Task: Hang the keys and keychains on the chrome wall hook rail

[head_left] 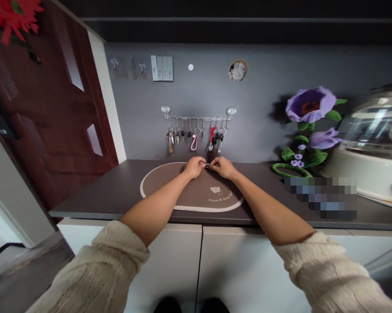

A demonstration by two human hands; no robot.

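At the bottom of the view, two knit sleeves were pushed up the person's arms, in front of white cabinet doors. Past them was a dark counter with a round-ended brown mat lying flat on it. Both hands were together by the mat's far edge, with a small dark thing between their fingertips. It was too small to tell what it was.

The right hand had its finger and thumb tips pinched shut on it. The left hand had its fingers curled in with almost no gap, right at the other side, but one cannot tell if they gripped it too. The step in hand looked like fiddly work with both hands, and the next move seemed to call for a soft, steady pinch. Behind the hands, keys hung from a rail on the gray wall.
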